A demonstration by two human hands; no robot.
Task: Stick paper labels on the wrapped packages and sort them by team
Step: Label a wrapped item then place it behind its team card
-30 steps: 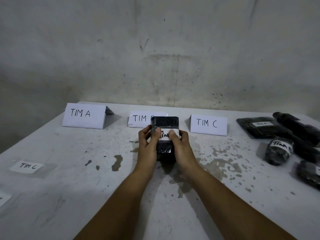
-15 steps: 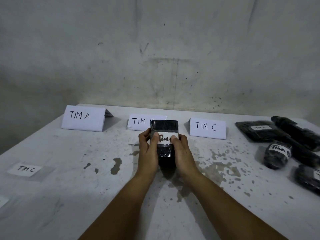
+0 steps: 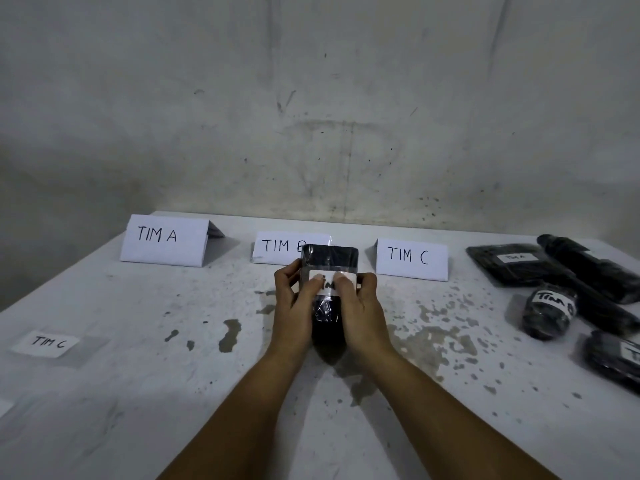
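Observation:
A black wrapped package stands tilted above the table's middle, held from both sides by my left hand and my right hand. Both thumbs press on a white paper label taped across its front; the thumbs hide most of the writing. Behind it stand three folded white signs: TIM A, TIM B, partly hidden by the package, and TIM C. A loose TIM C label under clear tape lies at the left.
Several black wrapped packages lie at the right: a flat one with a small label, a long dark one, a round one with a label, and one at the frame's edge. The white table is stained. A wall rises behind.
My thumbs have slid closer together over the label. The package and the view have barely shifted.

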